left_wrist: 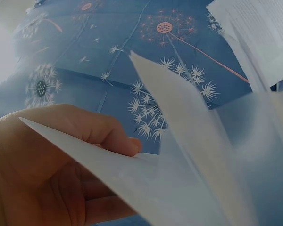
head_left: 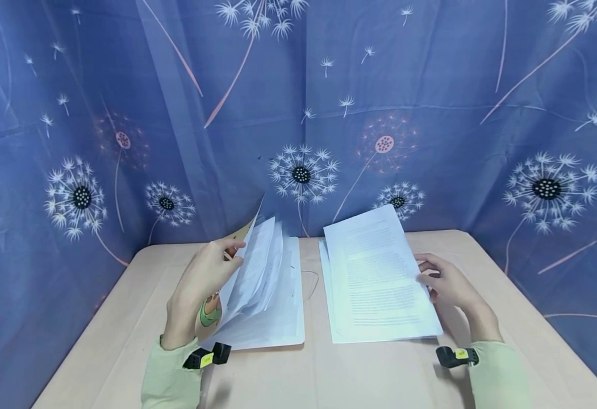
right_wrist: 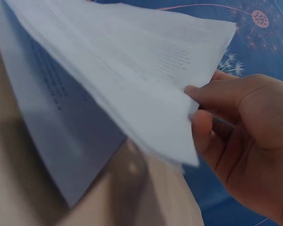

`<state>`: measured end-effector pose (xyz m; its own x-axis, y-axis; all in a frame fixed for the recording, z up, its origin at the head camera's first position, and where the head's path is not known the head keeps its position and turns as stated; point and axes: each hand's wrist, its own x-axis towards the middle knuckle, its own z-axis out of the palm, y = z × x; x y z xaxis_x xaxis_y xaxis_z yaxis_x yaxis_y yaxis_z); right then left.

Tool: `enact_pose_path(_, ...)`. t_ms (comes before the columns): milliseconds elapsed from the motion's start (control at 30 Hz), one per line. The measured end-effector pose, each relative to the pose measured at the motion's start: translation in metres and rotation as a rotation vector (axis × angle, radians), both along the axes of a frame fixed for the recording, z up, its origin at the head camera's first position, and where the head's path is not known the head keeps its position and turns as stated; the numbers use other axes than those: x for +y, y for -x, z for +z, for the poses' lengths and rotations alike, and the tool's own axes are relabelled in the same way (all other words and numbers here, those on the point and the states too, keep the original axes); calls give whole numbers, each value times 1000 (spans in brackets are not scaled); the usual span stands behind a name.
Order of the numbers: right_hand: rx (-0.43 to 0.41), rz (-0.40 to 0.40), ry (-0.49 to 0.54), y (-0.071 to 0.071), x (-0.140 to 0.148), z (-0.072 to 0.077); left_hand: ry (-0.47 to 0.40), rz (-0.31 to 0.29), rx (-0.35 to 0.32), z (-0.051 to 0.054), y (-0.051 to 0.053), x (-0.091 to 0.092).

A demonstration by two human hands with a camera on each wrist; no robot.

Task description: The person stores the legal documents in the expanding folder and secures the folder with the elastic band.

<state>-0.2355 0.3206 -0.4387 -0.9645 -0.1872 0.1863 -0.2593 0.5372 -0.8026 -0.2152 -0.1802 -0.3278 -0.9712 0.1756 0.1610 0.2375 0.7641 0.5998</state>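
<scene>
On the left, a folder (head_left: 296, 318) with a cartoon on its tan cover (head_left: 211, 313) stands partly open, several loose printed leaves (head_left: 257, 267) fanned up inside. My left hand (head_left: 203, 278) pinches the raised cover's edge; in the left wrist view, that hand (left_wrist: 80, 155) has its thumb on the pale cover (left_wrist: 104, 165) and its other fingers beneath. To the right, my right hand (head_left: 449, 284) grips the right edge of printed sheets (head_left: 380, 278), which are lifted and tilted. The right wrist view has this hand (right_wrist: 240, 132) pinching the paper stack (right_wrist: 132, 94) between thumb and fingers.
Both paper piles are over a beige table (head_left: 318, 375). A blue curtain (head_left: 298, 113) with dandelion prints hangs behind and at both sides. Between the piles lies a thin loop of thread or wire (head_left: 314, 278). One sheet (right_wrist: 80, 136) hangs apart below the right stack.
</scene>
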Motion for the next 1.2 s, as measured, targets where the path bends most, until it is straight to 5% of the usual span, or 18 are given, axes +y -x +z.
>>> enact_pose_path(367, 51, 17, 137, 0, -2, 8, -5, 1, 3, -2, 0, -1)
enact_pose_path(833, 173, -80, 250, -2, -22, 25, -7, 5, -1, -2, 0, -1)
enact_pose_path(1200, 80, -92, 253, -1, -27, 24, -7, 2, -4, -1, 1, 0)
